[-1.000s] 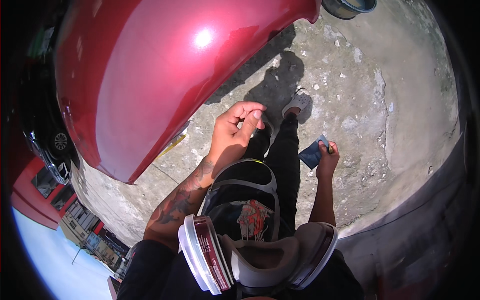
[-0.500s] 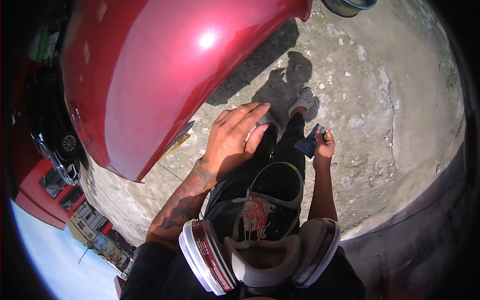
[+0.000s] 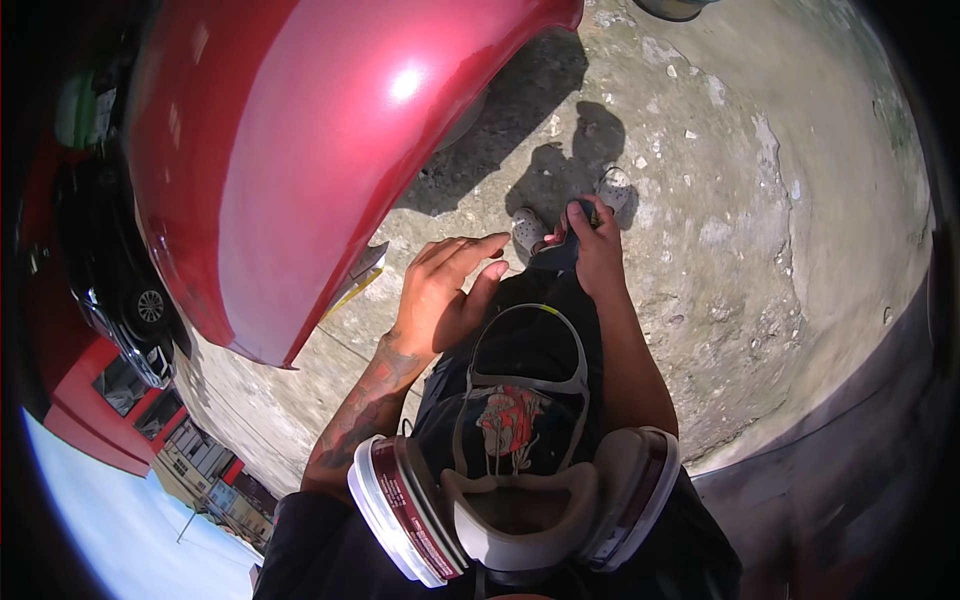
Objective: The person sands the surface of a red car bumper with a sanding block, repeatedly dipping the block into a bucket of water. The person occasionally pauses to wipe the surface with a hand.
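Observation:
My left hand [image 3: 445, 290] is open in front of my body, thumb and fingers apart, with nothing in it. It is beside the lower edge of a red car body panel [image 3: 320, 170], not touching it. A paler, duller band runs along the glossy red paint. My right hand [image 3: 600, 250] is closed on a dark blue-grey sheet [image 3: 562, 254] that looks like sandpaper, low in front of my legs. A small yellowish bit shows by its fingers. Part of the sheet is hidden by the hand and blends with my dark trousers.
A half-mask respirator [image 3: 520, 525] with two filters hangs at my chest. A yellow-edged piece [image 3: 355, 288] shows under the panel. A dark bucket-like container [image 3: 675, 8] sits on the rough concrete ground [image 3: 700, 300]. A black car [image 3: 120, 270] stands at the left.
My right hand has moved inward and forward with the sheet, toward my left hand. My left hand has shifted slightly left and down. One shoe has stepped forward.

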Demonstrator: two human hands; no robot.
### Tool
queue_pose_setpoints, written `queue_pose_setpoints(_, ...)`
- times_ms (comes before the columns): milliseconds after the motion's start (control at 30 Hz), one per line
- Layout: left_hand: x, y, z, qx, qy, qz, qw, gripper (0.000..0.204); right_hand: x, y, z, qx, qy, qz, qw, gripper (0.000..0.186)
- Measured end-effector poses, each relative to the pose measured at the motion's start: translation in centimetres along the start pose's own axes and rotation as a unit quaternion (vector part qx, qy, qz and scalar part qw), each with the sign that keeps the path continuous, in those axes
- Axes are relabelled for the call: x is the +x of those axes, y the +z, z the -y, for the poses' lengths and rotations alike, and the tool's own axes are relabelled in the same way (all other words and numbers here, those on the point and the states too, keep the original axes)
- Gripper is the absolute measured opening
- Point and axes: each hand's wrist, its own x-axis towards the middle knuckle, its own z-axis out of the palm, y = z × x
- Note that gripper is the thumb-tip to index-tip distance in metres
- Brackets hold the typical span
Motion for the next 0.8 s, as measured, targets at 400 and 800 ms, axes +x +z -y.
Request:
queue_pose_setpoints(400,-9.7,-2.3,3.6,-0.002,-0.195,-0.042,0.980,0.024,7.9,11.3,11.5,0.240,-0.132,0.174,0.946,0.024)
queue_pose_setpoints(800,-14.6,-3.3,6.6,-0.003,-0.240,-0.040,0.970,0.026,4.6,13.9,6.8,0.188,-0.097,0.208,0.955,0.020)
